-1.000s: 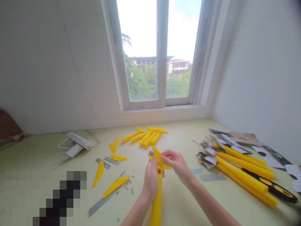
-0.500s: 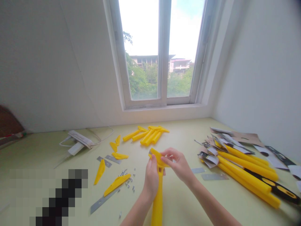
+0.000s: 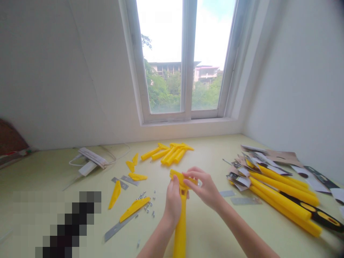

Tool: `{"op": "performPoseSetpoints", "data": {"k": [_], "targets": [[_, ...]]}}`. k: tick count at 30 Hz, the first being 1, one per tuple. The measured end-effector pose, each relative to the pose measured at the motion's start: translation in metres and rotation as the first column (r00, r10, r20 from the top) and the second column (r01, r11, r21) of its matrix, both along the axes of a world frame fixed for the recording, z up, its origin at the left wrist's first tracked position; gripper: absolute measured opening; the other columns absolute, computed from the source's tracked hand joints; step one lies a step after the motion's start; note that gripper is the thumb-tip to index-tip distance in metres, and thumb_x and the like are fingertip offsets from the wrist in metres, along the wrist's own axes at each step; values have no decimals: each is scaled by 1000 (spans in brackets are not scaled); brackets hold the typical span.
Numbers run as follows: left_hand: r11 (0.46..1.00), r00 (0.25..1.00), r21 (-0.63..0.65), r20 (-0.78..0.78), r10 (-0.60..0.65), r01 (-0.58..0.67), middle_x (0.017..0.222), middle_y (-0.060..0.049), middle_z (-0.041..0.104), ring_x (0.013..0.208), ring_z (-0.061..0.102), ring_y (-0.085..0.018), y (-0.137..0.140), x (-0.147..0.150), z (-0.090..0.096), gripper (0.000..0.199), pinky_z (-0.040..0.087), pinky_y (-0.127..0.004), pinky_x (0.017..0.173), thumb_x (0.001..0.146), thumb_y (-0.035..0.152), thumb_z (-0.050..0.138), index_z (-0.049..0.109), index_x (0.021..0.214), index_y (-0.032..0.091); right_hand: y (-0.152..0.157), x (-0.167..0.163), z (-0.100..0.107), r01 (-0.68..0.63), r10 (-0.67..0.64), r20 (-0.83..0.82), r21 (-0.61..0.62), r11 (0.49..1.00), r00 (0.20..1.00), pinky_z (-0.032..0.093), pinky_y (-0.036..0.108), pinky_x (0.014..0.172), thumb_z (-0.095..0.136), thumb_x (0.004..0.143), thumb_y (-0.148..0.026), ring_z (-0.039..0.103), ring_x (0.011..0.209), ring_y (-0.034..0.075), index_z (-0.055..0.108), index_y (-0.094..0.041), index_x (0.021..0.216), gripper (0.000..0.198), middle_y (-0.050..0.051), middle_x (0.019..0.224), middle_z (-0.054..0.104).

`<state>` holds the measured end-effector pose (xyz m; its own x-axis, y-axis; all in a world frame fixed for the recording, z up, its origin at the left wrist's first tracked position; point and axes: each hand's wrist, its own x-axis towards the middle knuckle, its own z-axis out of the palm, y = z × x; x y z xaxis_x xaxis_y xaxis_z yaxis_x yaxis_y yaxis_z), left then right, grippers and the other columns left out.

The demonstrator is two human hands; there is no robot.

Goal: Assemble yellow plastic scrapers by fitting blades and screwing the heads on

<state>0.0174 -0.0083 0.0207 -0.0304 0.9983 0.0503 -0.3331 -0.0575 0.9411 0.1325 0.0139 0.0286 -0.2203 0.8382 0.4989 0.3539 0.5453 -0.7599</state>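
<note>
Hands [image 3: 202, 187] gripping yellow tool [image 3: 180, 222]; at right, card packaging [image 3: 242, 182] around ends of yellow handles [image 3: 285, 200]

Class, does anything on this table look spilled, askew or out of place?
Yes: one small metal fastener lies apart from the other loose fasteners, nearer the camera, as if it had strayed. Nothing looks plainly damaged.

L hand [image 3: 173, 201] round yel. handle [image 3: 180, 231], R hand [image 3: 203, 186] on crosspiece [image 3: 175, 174], screws [image 3: 153, 213] & metal strips [image 3: 114, 231] on tbl [image 3: 201, 236]
</note>
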Motion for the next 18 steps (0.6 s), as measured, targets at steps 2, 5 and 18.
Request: {"op": "performPoseSetpoints", "data": {"k": [2,5,18], "targets": [[1000,1000,3,5,3,-3,46,2,48,44,41,-11,-1,0,2,43,30,-24,46,72,57,45,54,68,15,0,3,0,-25,24,47,16,1000,999,45,27,65,59,74,-31,55,74,16,64,-20,90,20,5,84,58],[1000,1000,-2,-2,-7,7,46,1,48,45,41,-11,-3,1,3,42,30,-24,47,73,56,44,54,65,15,2,7,0,-24,15,138,67,997,990,45,28,66,62,72,-31,54,74,16,64,-21,90,21,5,83,58],[999,1000,-37,-28,-7,6,45,2,46,43,40,-11,2,0,-5,42,29,-24,46,76,53,39,53,65,15,2,11,1,-80,-14,355,249,965,935,44,30,71,54,79,-28,52,79,17,62,-24,99,23,5,83,58]]}}
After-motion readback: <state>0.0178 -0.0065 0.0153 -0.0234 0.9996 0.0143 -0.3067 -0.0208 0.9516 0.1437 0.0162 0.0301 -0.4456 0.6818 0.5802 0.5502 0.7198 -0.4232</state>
